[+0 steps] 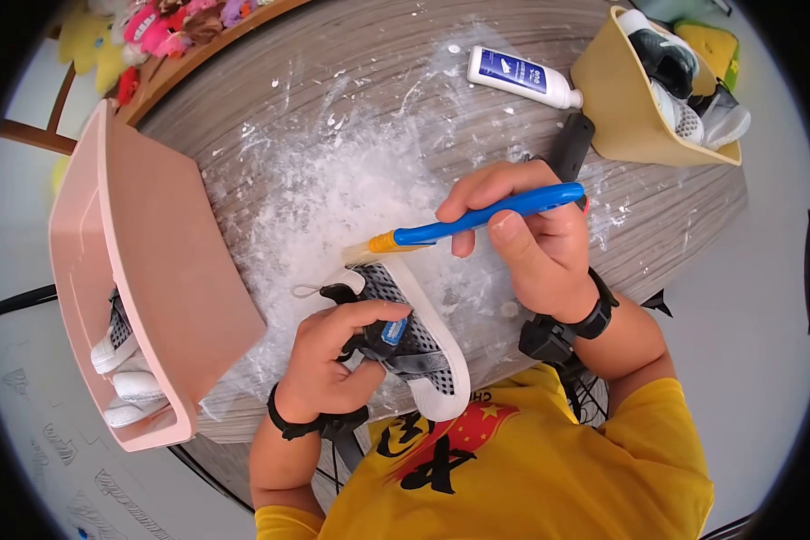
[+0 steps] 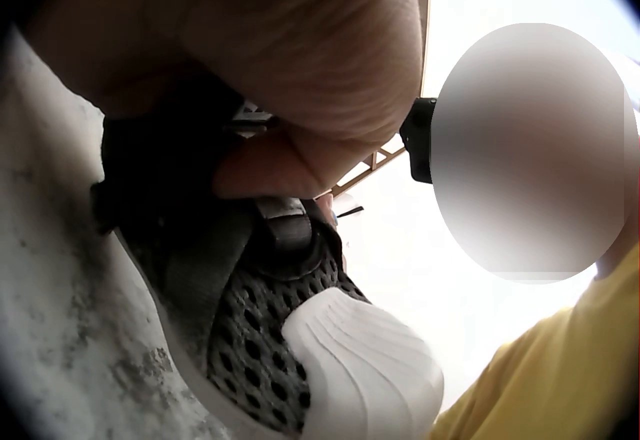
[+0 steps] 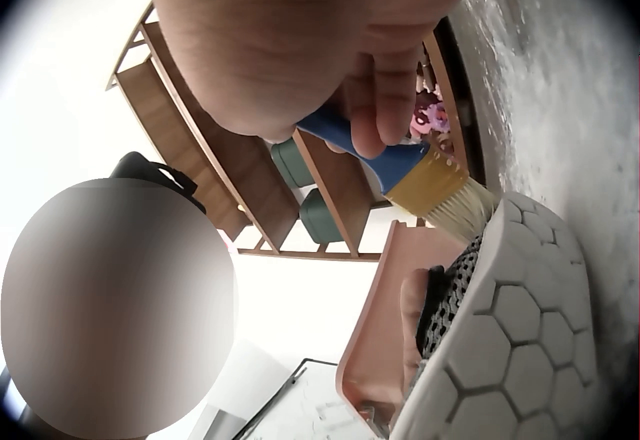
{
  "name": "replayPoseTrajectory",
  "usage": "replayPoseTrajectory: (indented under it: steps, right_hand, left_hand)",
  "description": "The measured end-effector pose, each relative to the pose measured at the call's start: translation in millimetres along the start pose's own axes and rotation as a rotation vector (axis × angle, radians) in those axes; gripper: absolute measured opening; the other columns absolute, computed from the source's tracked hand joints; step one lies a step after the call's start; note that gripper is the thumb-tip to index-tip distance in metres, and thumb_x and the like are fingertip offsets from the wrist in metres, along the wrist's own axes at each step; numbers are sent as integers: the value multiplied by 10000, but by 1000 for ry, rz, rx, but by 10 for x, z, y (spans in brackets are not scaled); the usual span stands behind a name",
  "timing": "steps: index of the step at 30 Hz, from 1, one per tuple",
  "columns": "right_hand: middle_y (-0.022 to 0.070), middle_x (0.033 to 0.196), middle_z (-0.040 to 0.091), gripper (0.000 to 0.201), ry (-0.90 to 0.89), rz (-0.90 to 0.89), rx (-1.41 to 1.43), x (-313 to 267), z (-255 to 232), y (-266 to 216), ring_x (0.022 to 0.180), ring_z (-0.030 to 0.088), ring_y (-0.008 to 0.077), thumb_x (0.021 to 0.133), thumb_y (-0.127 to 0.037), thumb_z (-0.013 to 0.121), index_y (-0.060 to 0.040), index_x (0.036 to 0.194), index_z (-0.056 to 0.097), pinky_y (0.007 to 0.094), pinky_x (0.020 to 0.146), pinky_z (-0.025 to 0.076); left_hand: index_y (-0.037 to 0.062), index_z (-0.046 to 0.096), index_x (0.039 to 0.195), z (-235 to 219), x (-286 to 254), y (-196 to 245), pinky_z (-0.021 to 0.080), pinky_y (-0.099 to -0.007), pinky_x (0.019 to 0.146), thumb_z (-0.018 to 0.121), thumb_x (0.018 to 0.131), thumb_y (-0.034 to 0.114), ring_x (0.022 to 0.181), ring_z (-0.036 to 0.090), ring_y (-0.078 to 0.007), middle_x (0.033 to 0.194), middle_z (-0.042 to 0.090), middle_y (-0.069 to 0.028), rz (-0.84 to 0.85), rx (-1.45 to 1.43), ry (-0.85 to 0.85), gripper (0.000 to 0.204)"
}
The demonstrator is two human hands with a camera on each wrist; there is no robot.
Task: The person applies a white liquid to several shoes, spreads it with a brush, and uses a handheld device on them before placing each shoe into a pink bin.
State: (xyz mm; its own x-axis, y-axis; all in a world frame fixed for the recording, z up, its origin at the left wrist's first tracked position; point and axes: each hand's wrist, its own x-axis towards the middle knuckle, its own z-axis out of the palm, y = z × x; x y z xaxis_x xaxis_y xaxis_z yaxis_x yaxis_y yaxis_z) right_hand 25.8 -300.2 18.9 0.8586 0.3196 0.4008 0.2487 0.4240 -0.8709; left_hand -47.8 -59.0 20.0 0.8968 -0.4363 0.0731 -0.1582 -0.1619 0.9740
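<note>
My left hand (image 1: 324,364) grips a grey-and-black mesh shoe (image 1: 434,360) by its upper, fingers curled over the dark strap and blue tag. The shoe has a white sole and a white toe cap (image 2: 365,370), with the toe pointing towards my body. In my right hand (image 1: 549,256) is a blue-handled brush (image 1: 490,214) with a yellow ferrule, held between thumb and fingers. Its pale bristles (image 3: 462,208) meet the edge of the sole at the heel end. A hexagon pattern covers the white sole (image 3: 535,350) in the right wrist view.
White residue (image 1: 333,171) is smeared over the wood-grain table. At left stands a pink bin (image 1: 175,225) holding shoes. A yellow bin (image 1: 612,99) of shoes stands at back right, beside a white-and-blue bottle (image 1: 522,76) lying down. A black object (image 1: 571,144) lies behind my right hand.
</note>
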Motion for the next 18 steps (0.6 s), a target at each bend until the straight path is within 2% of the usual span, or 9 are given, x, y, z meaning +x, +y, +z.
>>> replayPoseTrajectory:
  steps: [11, 18]
  right_hand:
    - [129, 1083, 646, 186, -55, 7, -101, 2, -17, 10, 867, 613, 129, 975, -78, 586, 2, 1136, 539, 280, 773, 508]
    - [109, 1065, 664, 188, -41, 62, -166, -3, 30, -4, 916, 638, 165, 945, -68, 629, -4, 1114, 575, 305, 819, 504]
  left_hand:
    - [12, 592, 1192, 58, 9, 0, 520, -269, 750, 540, 651, -105, 779, 697, -205, 891, 704, -106, 8, 22, -12, 556]
    - [37, 596, 1126, 60, 11, -15, 496, -295, 653, 553, 646, -85, 690, 665, -249, 787, 682, -96, 24, 54, -37, 497]
